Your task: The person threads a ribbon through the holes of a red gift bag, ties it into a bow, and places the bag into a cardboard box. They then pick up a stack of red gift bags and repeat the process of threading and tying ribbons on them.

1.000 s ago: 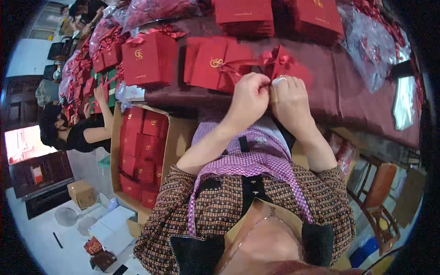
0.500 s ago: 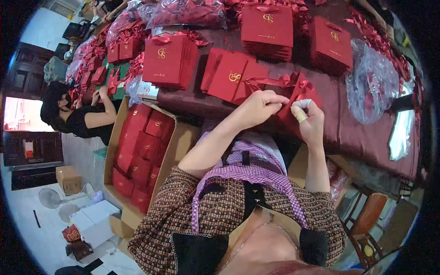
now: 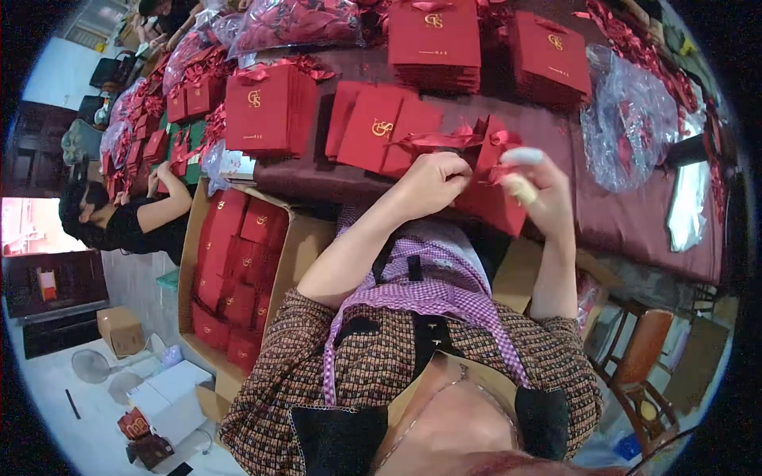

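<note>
I have both hands up over the near edge of the worktop (image 3: 635,230), which is covered in a dark maroon cloth; my left hand (image 3: 432,182) is pinched shut on a red ribbon (image 3: 432,141) that runs off to the left from the top of a small red paper bag (image 3: 496,186); my right hand (image 3: 536,190) is closed on the right side of that same bag, with pale tape or a cot on at least one finger (image 3: 520,156); the bag hangs just above the near edge, tilted, held between the two hands and not resting flat.

Just beyond the bag lie two flat red bags (image 3: 381,127) with gold marks; further toward the far edge stand stacks of red bags (image 3: 432,40); a crumpled clear plastic bag (image 3: 631,119) sits toward the right end. Below the left near corner, on the floor, an open cardboard box (image 3: 238,270) holds rows of red boxes; another person (image 3: 127,222) works at the left.

My worry is the ribbon; pulled too hard, it could tear the paper at the bag's top or slip out of my pinch; the taped finger may grip the glossy paper poorly, so the bag could slide and drop off the near edge into my lap.
</note>
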Motion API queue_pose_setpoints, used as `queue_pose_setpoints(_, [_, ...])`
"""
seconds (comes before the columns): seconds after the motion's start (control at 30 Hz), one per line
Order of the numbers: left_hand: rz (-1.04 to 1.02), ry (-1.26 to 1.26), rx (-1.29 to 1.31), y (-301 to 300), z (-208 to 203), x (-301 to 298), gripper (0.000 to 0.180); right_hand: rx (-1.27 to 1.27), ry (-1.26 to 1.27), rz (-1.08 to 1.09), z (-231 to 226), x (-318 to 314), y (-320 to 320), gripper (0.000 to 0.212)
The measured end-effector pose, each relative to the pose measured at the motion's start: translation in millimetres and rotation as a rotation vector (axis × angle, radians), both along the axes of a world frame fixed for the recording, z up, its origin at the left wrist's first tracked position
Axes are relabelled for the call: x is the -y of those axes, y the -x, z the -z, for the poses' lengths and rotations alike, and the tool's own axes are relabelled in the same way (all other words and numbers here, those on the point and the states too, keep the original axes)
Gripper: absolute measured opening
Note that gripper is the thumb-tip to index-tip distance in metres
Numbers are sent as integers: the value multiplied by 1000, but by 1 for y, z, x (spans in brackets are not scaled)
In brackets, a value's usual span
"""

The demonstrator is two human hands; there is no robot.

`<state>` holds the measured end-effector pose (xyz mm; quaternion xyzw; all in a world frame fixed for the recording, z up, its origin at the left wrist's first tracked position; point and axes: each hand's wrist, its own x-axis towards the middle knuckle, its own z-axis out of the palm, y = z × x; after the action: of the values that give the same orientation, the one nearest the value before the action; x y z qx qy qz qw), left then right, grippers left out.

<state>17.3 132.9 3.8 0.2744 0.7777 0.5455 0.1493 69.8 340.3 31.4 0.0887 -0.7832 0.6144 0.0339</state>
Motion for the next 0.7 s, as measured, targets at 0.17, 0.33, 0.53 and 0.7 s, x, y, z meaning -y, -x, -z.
queue_pose_setpoints(0.17, [47,-71,-192,-6,-6,-8,10,-646,-801,-128,-14,-1,21,36])
queue_pose_setpoints(0.33, [72,-41,213,-10,-13,2,10,-797,-658,-131,-14,12,26,26])
queue_pose_setpoints(0.53, [-64,-165,447,0,-11,21,11,-660,-601,-337,-16,5,16,27])
queue_pose_setpoints(0.7, [-217,-494,556,19,-10,40,10,-627,-665,-281,-12,-10,16,28])
